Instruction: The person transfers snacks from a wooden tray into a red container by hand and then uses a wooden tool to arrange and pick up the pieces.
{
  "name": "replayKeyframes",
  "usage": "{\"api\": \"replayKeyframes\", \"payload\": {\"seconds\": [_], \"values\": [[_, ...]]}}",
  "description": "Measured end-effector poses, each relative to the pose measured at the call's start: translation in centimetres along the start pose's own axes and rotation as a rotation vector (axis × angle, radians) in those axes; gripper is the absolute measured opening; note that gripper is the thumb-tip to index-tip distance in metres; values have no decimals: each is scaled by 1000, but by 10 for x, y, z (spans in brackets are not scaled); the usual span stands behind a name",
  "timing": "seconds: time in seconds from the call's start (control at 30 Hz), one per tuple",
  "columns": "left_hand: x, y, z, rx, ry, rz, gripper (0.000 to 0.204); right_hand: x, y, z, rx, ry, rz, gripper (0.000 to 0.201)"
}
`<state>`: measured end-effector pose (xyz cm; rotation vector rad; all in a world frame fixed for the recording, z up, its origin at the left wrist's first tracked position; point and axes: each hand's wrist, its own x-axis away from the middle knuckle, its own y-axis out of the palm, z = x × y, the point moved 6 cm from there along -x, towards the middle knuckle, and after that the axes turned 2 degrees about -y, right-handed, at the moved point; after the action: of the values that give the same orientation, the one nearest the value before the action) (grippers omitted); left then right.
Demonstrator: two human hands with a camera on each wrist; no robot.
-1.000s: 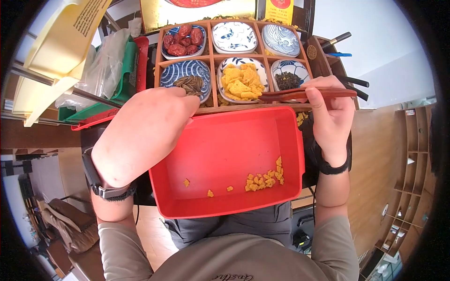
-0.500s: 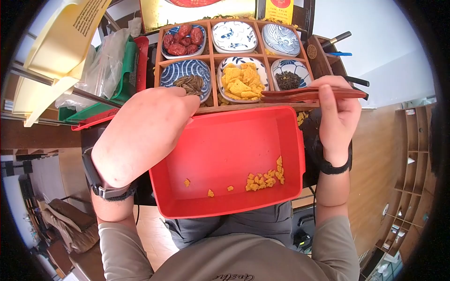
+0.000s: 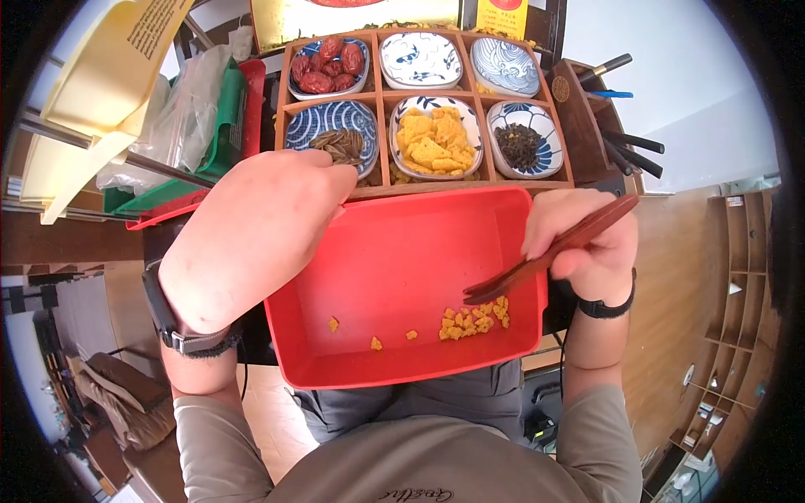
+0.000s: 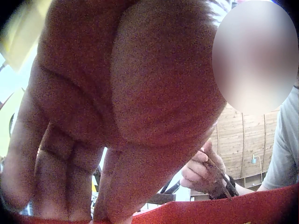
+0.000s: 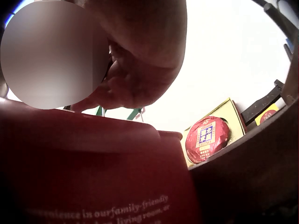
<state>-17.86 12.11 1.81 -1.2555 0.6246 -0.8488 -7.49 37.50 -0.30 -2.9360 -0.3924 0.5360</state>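
My left hand (image 3: 251, 230) grips the rim of a red plastic bin (image 3: 377, 243) at its far left corner; in the left wrist view its fingers (image 4: 53, 186) reach down to the red edge. In my right hand (image 3: 616, 247) are dark red wooden tongs (image 3: 597, 222), pointing down and left into the bin. Their tips overlap the cluster of small yellow pieces (image 3: 470, 325) at the bin's near right. A few more yellow crumbs (image 3: 376, 343) lie apart to the left. The right wrist view shows the hand (image 5: 145, 60) over the bin's wall (image 5: 93, 163).
Behind the bin stands a divided wooden tray (image 3: 419, 186) with patterned dishes. They hold red dates (image 3: 331, 63), brown seeds or pods (image 3: 340, 147), yellow chunks (image 3: 436, 142) and dark leaves (image 3: 518, 147). A green basket (image 3: 222, 142) is at left, a wooden tool holder (image 3: 574, 109) at right.
My right hand has come down and toward me from beside the dishes, swinging the tong tips from the yellow chunks' dish into the bin. The left hand stays at the rim.
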Motion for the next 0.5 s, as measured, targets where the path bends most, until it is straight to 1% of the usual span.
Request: {"api": "replayKeyframes", "payload": {"seconds": [0.07,0.1,0.2,0.33,0.5], "values": [[0,0,0,-4,2,3,7,-4,9,0,-18,65,-192,23],[0,0,0,-6,3,5,7,-7,15,-2,1,49,-237,25],[0,0,-1,-2,4,2,8,-11,22,-5,180,41,-378,25],[0,0,0,9,9,1,8,-9,25,-7,242,-58,-419,20],[0,0,0,12,7,3,8,-8,31,-8,280,-92,-506,18]]}}
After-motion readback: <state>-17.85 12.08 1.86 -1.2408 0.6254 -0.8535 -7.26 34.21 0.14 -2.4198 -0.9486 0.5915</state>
